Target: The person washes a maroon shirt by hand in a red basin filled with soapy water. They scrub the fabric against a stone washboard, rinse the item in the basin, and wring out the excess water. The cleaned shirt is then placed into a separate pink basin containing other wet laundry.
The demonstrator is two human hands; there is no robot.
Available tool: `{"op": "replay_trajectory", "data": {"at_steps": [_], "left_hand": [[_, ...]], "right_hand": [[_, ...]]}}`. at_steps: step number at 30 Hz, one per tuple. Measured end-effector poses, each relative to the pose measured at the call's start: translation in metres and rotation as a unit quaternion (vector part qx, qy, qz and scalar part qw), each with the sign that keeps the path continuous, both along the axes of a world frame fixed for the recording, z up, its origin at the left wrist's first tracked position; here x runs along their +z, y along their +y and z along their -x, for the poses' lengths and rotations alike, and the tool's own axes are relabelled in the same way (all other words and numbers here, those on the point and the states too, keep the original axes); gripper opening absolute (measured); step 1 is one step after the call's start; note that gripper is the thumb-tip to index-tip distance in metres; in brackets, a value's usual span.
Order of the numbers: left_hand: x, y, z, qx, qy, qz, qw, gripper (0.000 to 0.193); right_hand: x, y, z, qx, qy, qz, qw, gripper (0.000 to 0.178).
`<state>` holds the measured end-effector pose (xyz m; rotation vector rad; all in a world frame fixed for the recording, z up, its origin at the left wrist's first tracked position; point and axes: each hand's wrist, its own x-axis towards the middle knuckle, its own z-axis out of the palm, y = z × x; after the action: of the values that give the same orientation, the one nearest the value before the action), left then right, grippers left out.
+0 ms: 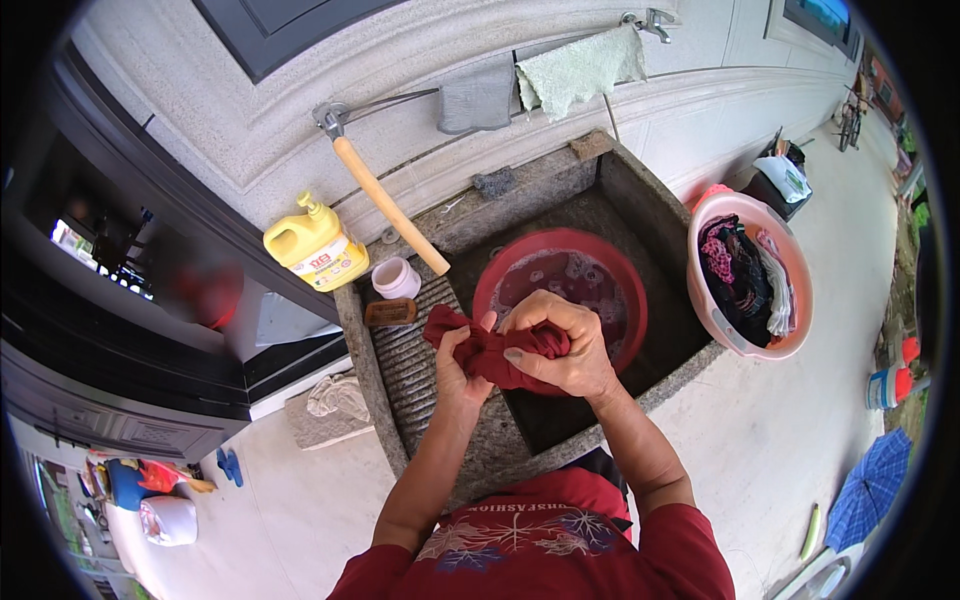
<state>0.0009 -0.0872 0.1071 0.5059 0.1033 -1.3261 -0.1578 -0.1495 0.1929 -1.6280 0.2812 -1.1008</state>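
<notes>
A dark red cloth [510,368], bunched and twisted, is gripped between my two hands. My left hand [462,365] closes round its left part, and one end sticks out past the fingers. On the other side, my right hand [570,345] is wrapped round the cloth with the thumb pressed on it. Both hands are over the near rim of a red basin [640,300] of soapy, reddish water, which stands in a stone sink [660,195]. To the left of the basin lies the sink's ribbed washboard [408,350]. The cloth's exact kind cannot be made out.
A yellow detergent jug [318,250], a pale pink cup [396,278] and a brown scrubbing brush [390,312] stand at the left. A wooden-handled tool [390,205] leans there. Right of the sink is a pink basin [705,290] of clothes. Cloths hang behind.
</notes>
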Motion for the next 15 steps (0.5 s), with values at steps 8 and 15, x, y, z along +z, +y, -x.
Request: {"op": "replay_trajectory", "data": {"at_steps": [8,15], "left_hand": [[0.082,-0.015,0.000,0.092,-0.544,0.199,0.810,0.028],[0.137,-0.030,0.006,-0.011,-0.765,0.420,0.488,0.036]], "right_hand": [[-0.052,-0.047,-0.019,-0.029,-0.176,-0.530,0.829,0.007],[-0.012,-0.076,-0.040,0.055,-0.030,-0.471,0.880,0.015]]}}
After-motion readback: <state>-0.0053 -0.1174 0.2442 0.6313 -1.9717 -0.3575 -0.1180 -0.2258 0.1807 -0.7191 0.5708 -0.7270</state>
